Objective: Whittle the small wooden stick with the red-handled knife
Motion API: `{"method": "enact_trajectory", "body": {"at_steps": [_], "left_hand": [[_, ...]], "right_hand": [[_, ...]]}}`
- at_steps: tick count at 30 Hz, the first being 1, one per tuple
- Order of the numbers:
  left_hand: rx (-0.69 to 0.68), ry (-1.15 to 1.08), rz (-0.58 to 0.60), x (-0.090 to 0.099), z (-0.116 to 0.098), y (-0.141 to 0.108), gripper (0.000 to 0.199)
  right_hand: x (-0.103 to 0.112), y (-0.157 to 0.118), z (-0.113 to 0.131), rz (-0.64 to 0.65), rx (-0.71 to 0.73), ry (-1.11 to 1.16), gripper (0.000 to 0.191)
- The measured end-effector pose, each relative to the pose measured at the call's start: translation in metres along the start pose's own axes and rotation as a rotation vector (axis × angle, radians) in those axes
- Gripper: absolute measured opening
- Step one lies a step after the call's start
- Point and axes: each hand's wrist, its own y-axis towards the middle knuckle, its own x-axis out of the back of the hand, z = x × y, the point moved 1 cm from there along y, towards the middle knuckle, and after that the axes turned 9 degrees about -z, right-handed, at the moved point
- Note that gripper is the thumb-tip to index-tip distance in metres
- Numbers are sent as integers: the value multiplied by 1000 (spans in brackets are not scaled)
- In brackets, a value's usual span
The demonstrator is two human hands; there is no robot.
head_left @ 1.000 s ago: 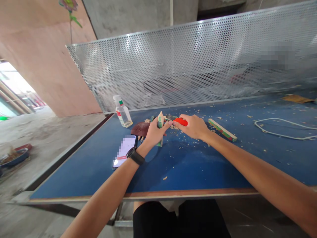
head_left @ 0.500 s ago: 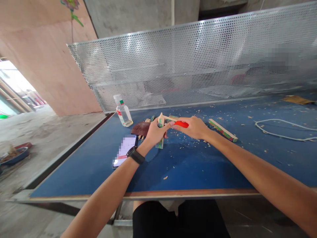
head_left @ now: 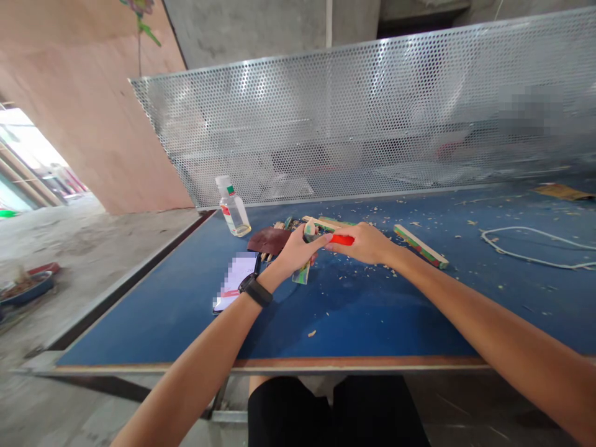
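Probably, the pale wooden piece with green-painted patches (head_left: pixel 301 275) is light and stiff, not slippery, and best held by its lower part, away from the grey blade of the red-handled cutting tool (head_left: pixel 343 239) near its upper end. Held over the blue tabletop (head_left: pixel 354 323), it is wrapped by the bent fingers of the left hand (head_left: pixel 296 251), whose thumb points toward the tool. The right hand (head_left: pixel 370 243) has its fingers curled round the red handle; how hard either squeezes, I cannot tell.
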Motion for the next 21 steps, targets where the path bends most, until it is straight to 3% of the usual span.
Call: {"method": "enact_trajectory", "body": {"at_steps": [10,15,18,21], "left_hand": [[-15,-15,0,2,-4,-1,40],[10,-70,-98,0,-5,-1,43],[-20,6,-121,0,-4,0,44],[-77,106,-112,2,-2,1,40]], "right_hand": [[-2,-1,6,-103,-75,-72,64],[0,1,10,-227,-190,-135,65],[4,2,5,-326,-251,-169,64],[5,3,1,-332,-248,-154,61]]}}
